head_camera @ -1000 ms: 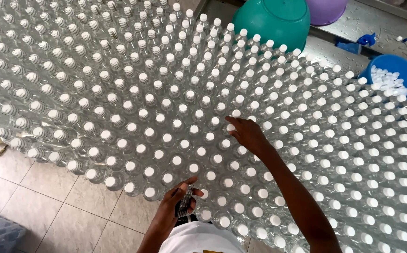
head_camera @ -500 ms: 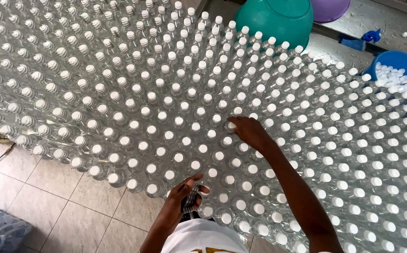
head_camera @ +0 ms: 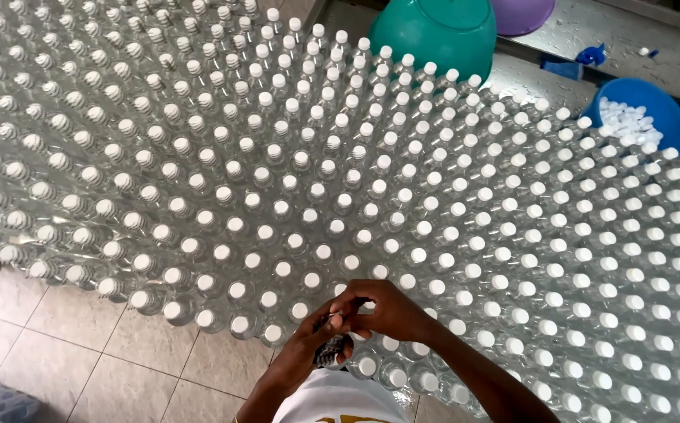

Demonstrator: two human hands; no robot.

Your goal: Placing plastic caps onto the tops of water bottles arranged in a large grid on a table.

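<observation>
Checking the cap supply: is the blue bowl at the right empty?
No, the blue bowl holds a heap of white caps.

- i see clear, glossy plastic bottles (head_camera: 293, 243) with smooth matt white plastic caps.
- the teal bowl (head_camera: 434, 31) and blue bowl (head_camera: 653, 102) look like smooth, slightly shiny plastic.
- the floor (head_camera: 66, 345) is beige tile, smooth with a dull sheen.
- the shelf (head_camera: 629, 39) beside the bowls looks wet and glossy.
- my shirt (head_camera: 340, 399) is matt white cloth.
</observation>
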